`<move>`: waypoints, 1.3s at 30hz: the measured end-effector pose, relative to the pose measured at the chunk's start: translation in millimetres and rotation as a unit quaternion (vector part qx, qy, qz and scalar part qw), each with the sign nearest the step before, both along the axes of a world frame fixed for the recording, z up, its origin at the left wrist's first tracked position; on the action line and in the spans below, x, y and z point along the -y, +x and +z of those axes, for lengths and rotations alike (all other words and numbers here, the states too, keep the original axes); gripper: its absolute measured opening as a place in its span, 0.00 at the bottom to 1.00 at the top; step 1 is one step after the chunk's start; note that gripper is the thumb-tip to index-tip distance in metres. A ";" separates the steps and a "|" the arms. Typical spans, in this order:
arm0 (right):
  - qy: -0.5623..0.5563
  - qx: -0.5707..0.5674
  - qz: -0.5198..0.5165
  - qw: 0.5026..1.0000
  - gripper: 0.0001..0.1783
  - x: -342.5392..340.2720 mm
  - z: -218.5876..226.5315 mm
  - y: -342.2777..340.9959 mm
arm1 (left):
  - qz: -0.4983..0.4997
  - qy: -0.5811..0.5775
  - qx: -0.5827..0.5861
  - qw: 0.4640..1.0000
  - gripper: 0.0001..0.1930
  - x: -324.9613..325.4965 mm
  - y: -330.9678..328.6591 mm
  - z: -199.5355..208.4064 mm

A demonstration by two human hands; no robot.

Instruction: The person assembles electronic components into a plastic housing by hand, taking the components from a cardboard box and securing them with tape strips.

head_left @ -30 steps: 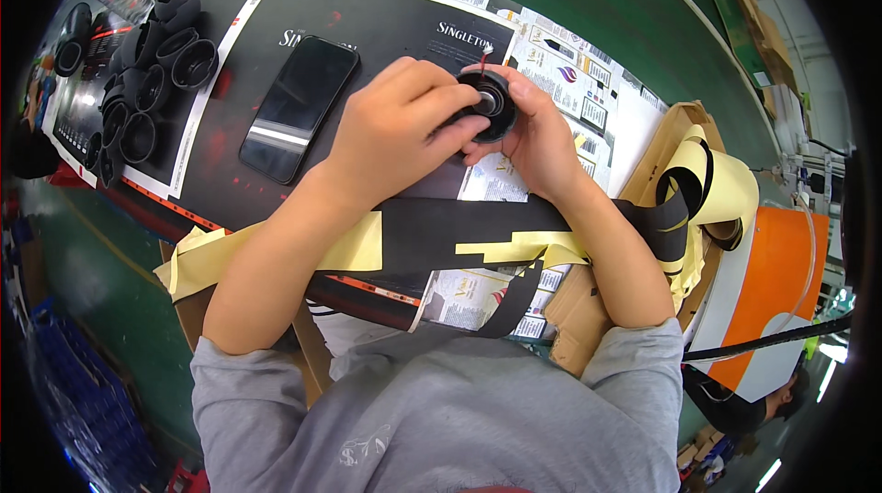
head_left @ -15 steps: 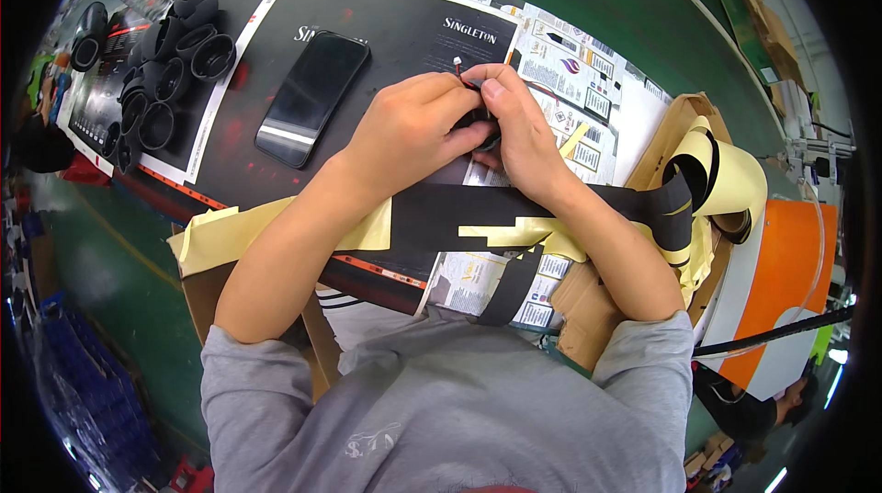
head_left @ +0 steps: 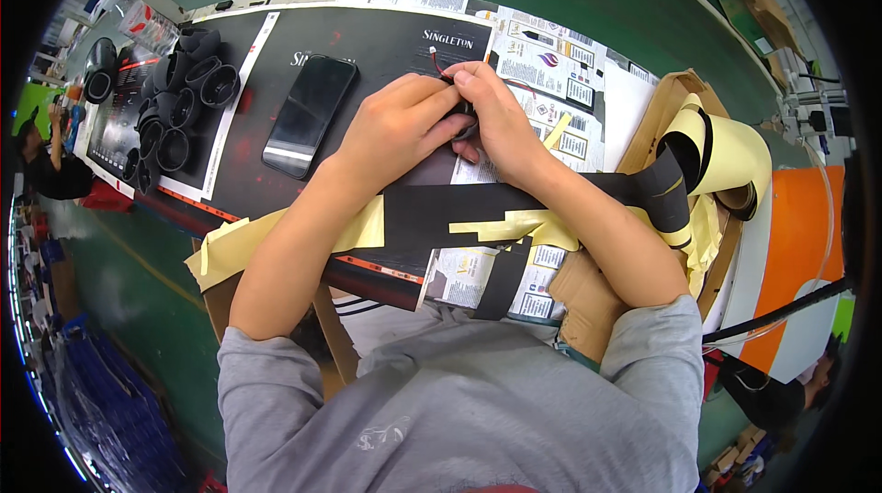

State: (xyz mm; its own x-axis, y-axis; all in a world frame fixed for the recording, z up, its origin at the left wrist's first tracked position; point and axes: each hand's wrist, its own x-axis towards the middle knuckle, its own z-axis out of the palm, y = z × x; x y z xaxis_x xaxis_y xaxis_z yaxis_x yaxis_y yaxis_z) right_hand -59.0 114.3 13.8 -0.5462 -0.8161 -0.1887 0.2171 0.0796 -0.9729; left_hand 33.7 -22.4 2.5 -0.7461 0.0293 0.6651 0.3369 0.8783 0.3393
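Note:
Above the table's covered middle, my two hands meet around a small black part (head_left: pixel 468 111), mostly hidden by the fingers. My left hand (head_left: pixel 390 130) pinches it from one side, fingers bent and closed. From the other side my right hand (head_left: pixel 501 125) grips it, with thumb and forefinger pressed near its top. Thin red and black wires (head_left: pixel 438 62) rise out between the fingertips and end in a small white connector (head_left: pixel 433 50). Under my forearms lies a wide black strip (head_left: pixel 413 204) with yellow backing paper (head_left: pixel 505 228), partly peeled.
A black phone (head_left: pixel 310 116) lies left of my hands. Farther left, several black cup-shaped housings (head_left: pixel 175 146) are clustered on the table. At the right, a cardboard box (head_left: pixel 657 116) holds a curled roll (head_left: pixel 730 158) of the yellow-backed strip. Other people are at both edges.
The whole view has shifted slightly. My hands stay together on the black part, with small finger movements; the connector now points up a little farther left of the fingertips.

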 end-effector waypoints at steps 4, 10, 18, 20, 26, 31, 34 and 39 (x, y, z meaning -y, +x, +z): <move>-0.005 0.033 0.018 0.999 0.19 -3.2 0.1 -2.2 | -0.005 -0.006 -0.008 1.000 0.13 -2.1 -0.6 3.0; 0.008 0.014 0.021 1.000 0.19 -4.5 4.3 5.0 | -0.008 0.014 0.005 1.000 0.12 0.8 0.9 3.0; 0.020 -0.010 0.014 1.000 0.19 -4.0 6.3 7.7 | -0.013 -0.014 -0.029 0.999 0.14 2.0 -0.8 1.7; 0.014 -0.011 0.010 1.000 0.20 -4.0 3.4 7.1 | -0.014 -0.013 -0.029 0.999 0.13 2.2 -0.6 1.7; -0.049 0.144 0.012 0.988 0.21 -0.6 -5.7 -9.5 | 0.010 0.049 -0.054 0.997 0.11 -5.0 -5.7 -0.4; -0.119 0.262 0.036 0.957 0.25 -3.4 -6.0 -22.6 | 0.017 0.126 -0.113 0.985 0.11 -4.6 -2.0 6.6; -0.121 0.280 0.056 0.951 0.26 -6.0 -5.4 -21.7 | 0.022 0.127 -0.100 0.987 0.09 -1.6 0.5 4.6; -0.108 0.278 0.073 0.952 0.26 -5.2 -5.4 -20.2 | 0.014 0.138 -0.097 0.986 0.06 -0.9 1.2 5.4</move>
State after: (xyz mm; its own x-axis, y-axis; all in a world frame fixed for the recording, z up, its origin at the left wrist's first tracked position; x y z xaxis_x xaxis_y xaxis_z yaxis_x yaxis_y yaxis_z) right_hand -79.2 119.5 8.3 -0.2891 -0.9281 -0.2348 0.7050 -0.0405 -0.7081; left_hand 34.8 -21.5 7.9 -0.6020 -0.1923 0.7750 0.3953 0.7715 0.4985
